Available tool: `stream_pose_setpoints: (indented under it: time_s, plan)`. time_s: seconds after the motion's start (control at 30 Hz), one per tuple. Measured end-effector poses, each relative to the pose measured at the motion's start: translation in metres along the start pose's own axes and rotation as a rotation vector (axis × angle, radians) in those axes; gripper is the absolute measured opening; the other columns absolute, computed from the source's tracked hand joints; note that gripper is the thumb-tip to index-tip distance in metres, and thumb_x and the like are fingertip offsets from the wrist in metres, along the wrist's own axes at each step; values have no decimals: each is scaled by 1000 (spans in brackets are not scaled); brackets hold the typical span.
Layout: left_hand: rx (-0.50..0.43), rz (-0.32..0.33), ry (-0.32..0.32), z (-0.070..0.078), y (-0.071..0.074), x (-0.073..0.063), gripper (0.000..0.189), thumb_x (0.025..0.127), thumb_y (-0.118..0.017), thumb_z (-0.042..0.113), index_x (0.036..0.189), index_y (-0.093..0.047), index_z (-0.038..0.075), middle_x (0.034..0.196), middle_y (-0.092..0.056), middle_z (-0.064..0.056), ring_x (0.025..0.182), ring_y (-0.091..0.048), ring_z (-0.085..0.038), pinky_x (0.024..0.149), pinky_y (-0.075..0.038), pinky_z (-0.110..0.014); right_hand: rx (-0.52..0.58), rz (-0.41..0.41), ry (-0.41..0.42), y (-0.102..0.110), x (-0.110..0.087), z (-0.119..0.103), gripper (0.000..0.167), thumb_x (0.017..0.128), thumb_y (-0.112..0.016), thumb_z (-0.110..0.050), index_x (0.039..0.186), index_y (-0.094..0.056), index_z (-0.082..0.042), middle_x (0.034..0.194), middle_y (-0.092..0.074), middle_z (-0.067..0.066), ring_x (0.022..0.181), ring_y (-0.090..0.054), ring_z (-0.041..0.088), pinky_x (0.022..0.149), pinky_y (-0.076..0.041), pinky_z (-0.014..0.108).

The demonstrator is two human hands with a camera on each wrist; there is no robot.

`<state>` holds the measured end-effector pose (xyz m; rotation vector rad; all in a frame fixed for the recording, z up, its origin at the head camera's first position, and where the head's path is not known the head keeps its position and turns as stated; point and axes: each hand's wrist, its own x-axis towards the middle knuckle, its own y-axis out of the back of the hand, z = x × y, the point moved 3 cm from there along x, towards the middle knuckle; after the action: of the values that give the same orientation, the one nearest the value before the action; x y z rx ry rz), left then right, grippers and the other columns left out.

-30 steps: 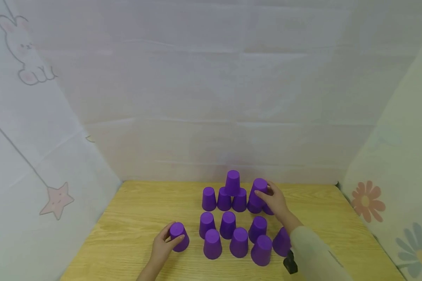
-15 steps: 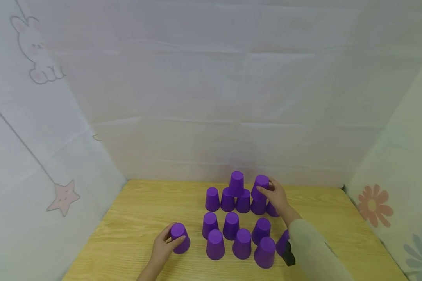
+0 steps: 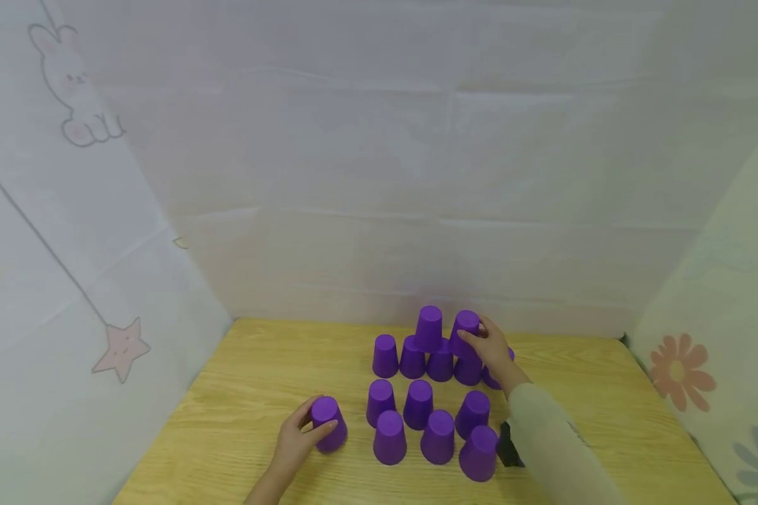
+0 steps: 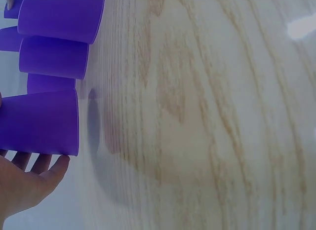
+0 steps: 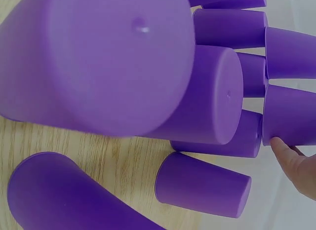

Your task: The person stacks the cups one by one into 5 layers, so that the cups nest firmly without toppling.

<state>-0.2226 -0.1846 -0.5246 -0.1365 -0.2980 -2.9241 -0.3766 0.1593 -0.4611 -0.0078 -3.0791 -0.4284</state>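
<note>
All the cups are purple and upside down. My right hand [image 3: 491, 351] grips a cup [image 3: 464, 333] between thumb and fingers, above the back row of cups [image 3: 385, 356]. Beside it, one upper cup [image 3: 429, 328] stands across two cups of that row. In the right wrist view the gripped cup [image 5: 291, 114] has its rim at the bases of the row's cups. At the front left, my left hand [image 3: 293, 438] holds another cup [image 3: 330, 424] around its side. In the left wrist view a shadow lies by that cup's [image 4: 39, 122] rim; contact with the table is unclear.
Several more cups stand in the front group, such as a near cup [image 3: 389, 438] and a right one [image 3: 479, 454]. A black object [image 3: 510, 445] shows by the right sleeve [image 3: 552, 438]. White cloth [image 3: 417, 175] encloses the wooden table [image 3: 265, 365].
My right hand has raised its cup slightly and brought it left, closer to the upper cup. The left hand stays about where it was with its cup. The head view has shifted a little.
</note>
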Motion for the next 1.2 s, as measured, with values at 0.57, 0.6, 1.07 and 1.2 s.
stream_pose_setpoints:
  time_s: [0.57,0.6,1.07,1.2]
  plan:
    - [-16,-33,-14,21,1,7,56,68,-73,13,118,-50,3,109,-55,-16,99,-50,-29,84,-41,-42,-49,25,-13,-4,6,1,61,80,-62,-20,131,-32,-5,121,-42,25,108,-42,38,88,-36,48]
    - [-17,-38,-16,23,1,7,56,68,-73,13,118,-50,3,109,-55,-15,99,-50,-28,85,-40,-42,-52,26,-10,-5,6,1,61,80,-62,-20,131,-32,-4,121,-42,26,108,-41,38,88,-35,48]
    - [-5,-45,-44,43,-2,24,54,68,-73,14,117,-52,4,102,-58,-12,94,-51,-26,79,-44,-40,-50,38,11,-4,6,-2,60,80,-61,-12,131,-31,-1,120,-42,28,109,-40,40,88,-36,48]
    - [-2,-61,-65,48,-4,29,52,68,-73,15,116,-53,5,102,-58,-10,94,-52,-24,81,-43,-41,-34,32,2,-3,5,-3,62,79,-61,-9,132,-29,-1,119,-41,29,109,-39,40,88,-36,47]
